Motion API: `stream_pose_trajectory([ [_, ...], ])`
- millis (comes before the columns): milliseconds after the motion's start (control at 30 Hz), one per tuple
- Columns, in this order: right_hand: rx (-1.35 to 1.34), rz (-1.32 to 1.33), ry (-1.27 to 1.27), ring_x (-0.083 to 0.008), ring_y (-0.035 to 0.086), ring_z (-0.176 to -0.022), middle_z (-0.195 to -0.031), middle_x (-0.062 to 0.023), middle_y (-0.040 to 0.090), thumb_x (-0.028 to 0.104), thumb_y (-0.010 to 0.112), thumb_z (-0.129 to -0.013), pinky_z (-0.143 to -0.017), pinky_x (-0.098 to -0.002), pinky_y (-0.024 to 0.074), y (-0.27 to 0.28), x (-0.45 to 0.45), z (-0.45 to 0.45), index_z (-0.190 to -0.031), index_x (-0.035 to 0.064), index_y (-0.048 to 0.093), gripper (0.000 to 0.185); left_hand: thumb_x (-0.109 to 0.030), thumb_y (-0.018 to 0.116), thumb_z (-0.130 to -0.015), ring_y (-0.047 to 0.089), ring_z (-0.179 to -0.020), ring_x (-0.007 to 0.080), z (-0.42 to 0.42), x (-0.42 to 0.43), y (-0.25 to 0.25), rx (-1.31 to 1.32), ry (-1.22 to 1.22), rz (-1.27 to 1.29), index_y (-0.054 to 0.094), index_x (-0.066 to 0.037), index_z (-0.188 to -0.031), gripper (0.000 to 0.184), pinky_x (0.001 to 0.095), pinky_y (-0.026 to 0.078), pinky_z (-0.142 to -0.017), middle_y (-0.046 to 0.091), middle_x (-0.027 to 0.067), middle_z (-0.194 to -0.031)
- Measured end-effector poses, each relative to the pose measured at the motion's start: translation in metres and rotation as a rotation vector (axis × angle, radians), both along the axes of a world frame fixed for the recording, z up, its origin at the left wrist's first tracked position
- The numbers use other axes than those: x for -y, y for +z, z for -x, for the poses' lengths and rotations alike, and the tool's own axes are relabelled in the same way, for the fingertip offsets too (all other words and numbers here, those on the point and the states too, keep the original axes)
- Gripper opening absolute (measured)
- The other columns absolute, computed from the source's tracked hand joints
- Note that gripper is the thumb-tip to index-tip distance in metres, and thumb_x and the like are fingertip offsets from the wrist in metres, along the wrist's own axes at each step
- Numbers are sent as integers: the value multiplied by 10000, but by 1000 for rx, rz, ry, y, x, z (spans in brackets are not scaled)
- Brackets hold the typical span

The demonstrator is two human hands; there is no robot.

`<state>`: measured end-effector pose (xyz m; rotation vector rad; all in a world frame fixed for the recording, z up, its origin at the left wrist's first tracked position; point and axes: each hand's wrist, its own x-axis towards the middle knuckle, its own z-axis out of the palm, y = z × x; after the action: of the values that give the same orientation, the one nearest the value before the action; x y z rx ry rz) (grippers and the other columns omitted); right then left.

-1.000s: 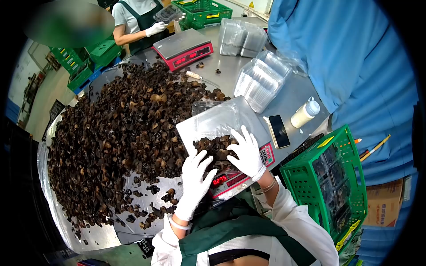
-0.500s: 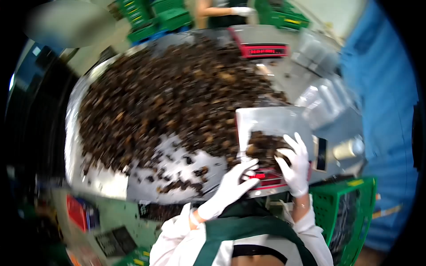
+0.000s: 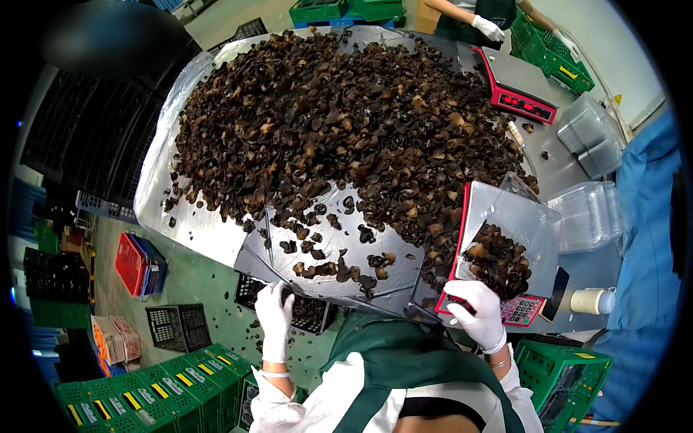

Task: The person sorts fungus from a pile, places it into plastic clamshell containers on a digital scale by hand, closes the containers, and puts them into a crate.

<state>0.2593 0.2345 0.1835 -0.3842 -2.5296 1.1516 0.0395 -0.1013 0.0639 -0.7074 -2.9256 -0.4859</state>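
Dark wood ear mushrooms (image 3: pixel 317 123) are heaped across the metal table (image 3: pixel 393 242). On the near-right digital scale (image 3: pixel 478 209), a clear plastic tray holds a small pile of the mushrooms (image 3: pixel 498 263). My right hand (image 3: pixel 476 312), in a white glove, lies over the scale's front left corner, covering its display; its fingers are bent but apart, with nothing seen in them. My left hand (image 3: pixel 274 317), also gloved, is at the table's front edge above a black crate. Its fingers are closed, and a dark bit shows at the tips, too small to name.
A second red scale (image 3: pixel 520 79) stands at the far right, near a co-worker's gloved hand (image 3: pixel 489 29). Stacked clear trays (image 3: pixel 588 216), a phone (image 3: pixel 556 292) and a white bottle (image 3: pixel 592 299) line the right side. Green crates (image 3: pixel 173 390) and a black crate (image 3: pixel 178 326) stand on the floor.
My left hand has moved away from the scale, leftward to the table's front edge. My right hand has come down from the tray to the scale's front corner. The view has shifted.
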Motion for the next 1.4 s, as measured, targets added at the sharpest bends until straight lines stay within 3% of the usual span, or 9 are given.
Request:
stream_pose_trajectory([
  [400, 281, 310, 279, -318, 593, -1049, -1155, -139, 628, 235, 702, -828, -919, -377, 457, -14, 6, -36, -1099, 54, 651, 330, -135, 732, -701, 574, -795, 296, 37, -77, -33, 13, -372, -131, 668, -89, -860, 177, 403, 459, -711, 618, 87, -814],
  [533, 157, 386, -22, -268, 627, -1037, -1095, -139, 658, 29, 643, -753, -916, -349, 480, 16, -21, -90, -1046, 22, 670, 294, -106, 700, -784, 602, -823, 283, 51, -102, -17, 242, -235, -414, 662, -19, -857, 120, 364, 472, -776, 646, 121, -847],
  [633, 41, 427, -533, -233, 644, -957, -980, -132, 679, 21, 617, -789, -857, -337, 496, 8, -24, -116, -867, -10, 677, 103, -50, 644, -831, 625, -849, 212, 39, -169, 25, 285, -462, -523, 667, -3, -944, 124, 300, 487, -779, 659, 105, -890],
  [833, 148, -447, -442, -282, 601, -900, -918, -75, 654, 145, 692, -763, -809, -388, 475, -20, -34, -84, -916, 56, 676, 178, -109, 686, -803, 602, -847, 263, -48, -303, 93, 305, -953, -725, 689, -54, -988, 193, 348, 480, -794, 652, 93, -866],
  [1033, 101, -534, -556, -339, 550, -1114, -1080, -100, 648, 131, 675, -783, -945, -422, 440, -21, -35, -90, -983, 45, 676, 218, -99, 720, -778, 622, -867, 248, -101, -366, 71, 276, -1276, -572, 679, -75, -1080, 306, 337, 498, -793, 669, 92, -927],
  [1167, 108, -391, -619, -349, 574, -1084, -1060, -117, 662, 104, 677, -785, -964, -427, 437, -17, -43, -113, -1004, 29, 674, 232, -76, 646, -831, 625, -905, 232, -98, -367, 59, 470, -1214, -578, 616, -140, -1228, 403, 326, 478, -868, 677, 71, -994],
  [1267, 48, -359, -744, -314, 592, -1049, -1024, -110, 667, 98, 660, -796, -936, -394, 453, -16, -52, -124, -986, 53, 677, 197, -32, 598, -863, 649, -939, 185, -74, -343, 88, 685, -925, -664, 666, -87, -1131, 282, 301, 494, -859, 687, 70, -1027],
  [1333, -45, -321, -840, -309, 613, -1027, -1006, -124, 676, 72, 654, -786, -917, -387, 470, -13, -61, -125, -957, 44, 686, 176, 0, 596, -853, 643, -933, 205, -48, -325, 94, 543, -810, -823, 679, -58, -1065, 235, 299, 492, -865, 686, 96, -1013],
  [1400, -180, -210, -840, -273, 616, -991, -1039, -119, 656, 81, 652, -821, -871, -336, 484, -15, -78, -123, -1025, 30, 657, 210, -25, 597, -857, 609, -1009, 233, -14, -303, 77, 59, -795, -558, 661, -65, -1094, 248, 331, 467, -922, 653, 123, -1090],
])
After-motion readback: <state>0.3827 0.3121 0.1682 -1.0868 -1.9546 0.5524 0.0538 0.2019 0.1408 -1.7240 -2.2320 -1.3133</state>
